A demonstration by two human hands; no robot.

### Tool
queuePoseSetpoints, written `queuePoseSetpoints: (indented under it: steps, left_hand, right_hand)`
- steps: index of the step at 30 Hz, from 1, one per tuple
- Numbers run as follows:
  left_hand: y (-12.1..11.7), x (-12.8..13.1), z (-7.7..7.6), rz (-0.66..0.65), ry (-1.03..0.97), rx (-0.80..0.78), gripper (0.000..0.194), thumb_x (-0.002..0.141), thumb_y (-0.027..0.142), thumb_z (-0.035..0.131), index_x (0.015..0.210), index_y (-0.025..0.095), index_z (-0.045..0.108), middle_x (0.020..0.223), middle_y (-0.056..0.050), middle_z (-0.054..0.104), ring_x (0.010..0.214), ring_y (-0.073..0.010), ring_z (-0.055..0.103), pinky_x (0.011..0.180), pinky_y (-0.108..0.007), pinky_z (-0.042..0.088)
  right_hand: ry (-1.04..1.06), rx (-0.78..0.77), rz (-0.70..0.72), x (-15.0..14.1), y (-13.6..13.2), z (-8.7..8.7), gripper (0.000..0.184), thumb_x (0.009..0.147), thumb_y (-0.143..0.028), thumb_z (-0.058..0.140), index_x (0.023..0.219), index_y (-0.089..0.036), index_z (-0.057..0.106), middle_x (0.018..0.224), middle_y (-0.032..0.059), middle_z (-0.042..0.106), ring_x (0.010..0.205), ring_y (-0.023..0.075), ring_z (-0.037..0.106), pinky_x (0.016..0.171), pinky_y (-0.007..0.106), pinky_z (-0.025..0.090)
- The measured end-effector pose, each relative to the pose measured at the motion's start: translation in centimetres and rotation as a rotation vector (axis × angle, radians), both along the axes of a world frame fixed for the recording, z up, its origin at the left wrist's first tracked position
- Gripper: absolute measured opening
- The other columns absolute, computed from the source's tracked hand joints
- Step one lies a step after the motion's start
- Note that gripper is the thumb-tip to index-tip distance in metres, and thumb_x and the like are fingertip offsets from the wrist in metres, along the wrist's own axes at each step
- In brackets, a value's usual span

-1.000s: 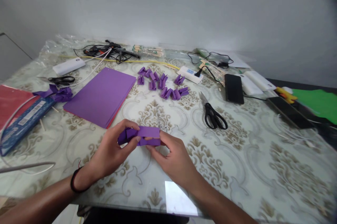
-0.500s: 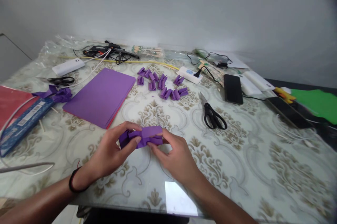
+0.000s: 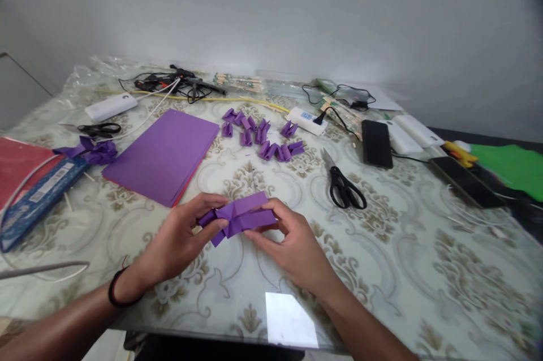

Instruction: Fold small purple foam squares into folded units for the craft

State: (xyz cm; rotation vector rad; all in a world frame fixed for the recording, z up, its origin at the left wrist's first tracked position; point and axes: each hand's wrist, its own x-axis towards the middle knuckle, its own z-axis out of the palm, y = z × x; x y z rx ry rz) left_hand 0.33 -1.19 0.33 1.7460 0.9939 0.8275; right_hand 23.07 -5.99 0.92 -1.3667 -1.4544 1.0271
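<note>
Between my two hands is a folded purple paper piece (image 3: pixel 248 211), with flaps that spread apart toward the right. My left hand (image 3: pixel 182 242) pinches its left part, thumb in front and fingers behind. At its right end my right hand (image 3: pixel 294 242) is closed on the paper, with the forefinger at the upper flap and the thumb below. Beyond the hands lie several small folded purple paper pieces (image 3: pixel 261 134). A stack of purple paper sheets (image 3: pixel 163 151), with red showing beneath, lies to the left.
Black-handled scissors (image 3: pixel 345 188) lie right of my hands, near a black phone (image 3: pixel 376 143). A white power strip (image 3: pixel 306 120) sits at the back. More scissors (image 3: pixel 99 129), a white power bank (image 3: pixel 111 107) and crumpled purple paper (image 3: pixel 99 151) are at the left.
The folded paper has turned, and its right-hand flaps now stand farther apart. My right hand has shifted slightly right; both hands still hold the paper.
</note>
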Motion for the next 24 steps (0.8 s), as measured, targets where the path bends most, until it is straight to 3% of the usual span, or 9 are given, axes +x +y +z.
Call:
queuePoseSetpoints:
  steps: [4,9,15,19,24]
  left_hand:
    - [-0.01,0.06,0.38,-0.007,-0.004,-0.019,0.026,0.099,0.029,0.073,0.126,0.027,0.072,0.122,-0.005,0.080,0.112,-0.0232,0.079,0.092,-0.032,0.066]
    - [-0.03,-0.01,0.44,-0.089,0.009,-0.095,0.028,0.102,0.027,0.067,0.130,0.026,0.069,0.121,-0.006,0.081,0.105,-0.0225,0.082,0.084,-0.029,0.067]
    - [-0.11,0.07,0.12,-0.105,0.032,-0.147,0.031,0.101,0.026,0.066,0.132,0.027,0.067,0.108,-0.004,0.083,0.093,-0.0213,0.083,0.075,-0.028,0.066]
    - [-0.34,0.20,0.17,-0.128,0.037,-0.154,0.035,0.100,0.025,0.066,0.135,0.028,0.064,0.099,-0.001,0.083,0.084,-0.0194,0.082,0.068,-0.025,0.063]
    - [-0.42,0.31,-0.13,-0.130,0.022,-0.148,0.034,0.100,0.023,0.066,0.134,0.028,0.065,0.115,-0.006,0.083,0.096,-0.0237,0.083,0.080,-0.032,0.067]
  right_hand:
    - [-0.013,-0.014,0.002,0.04,0.04,0.05,0.015,0.088,-0.022,0.077,0.102,-0.024,0.072,0.092,-0.0003,0.080,0.080,0.0190,0.075,0.078,0.031,0.061]
    - [-0.079,0.104,0.031,-0.11,0.05,-0.03,0.011,0.090,-0.015,0.073,0.094,-0.024,0.077,0.090,0.0011,0.078,0.080,0.0184,0.074,0.075,0.029,0.062]
    - [-0.134,0.263,0.047,0.02,0.03,-0.50,0.021,0.092,-0.009,0.067,0.089,-0.025,0.080,0.094,0.0036,0.078,0.084,0.0189,0.076,0.072,0.028,0.062]
    - [-0.187,0.285,0.028,-0.17,-0.07,-0.56,0.022,0.092,-0.007,0.064,0.089,-0.024,0.077,0.097,0.0044,0.077,0.085,0.0200,0.075,0.070,0.028,0.061]
    - [-0.213,0.331,0.037,-0.57,-0.27,-0.27,0.007,0.097,-0.017,0.069,0.095,-0.023,0.072,0.098,0.0052,0.074,0.086,0.0202,0.074,0.076,0.030,0.065]
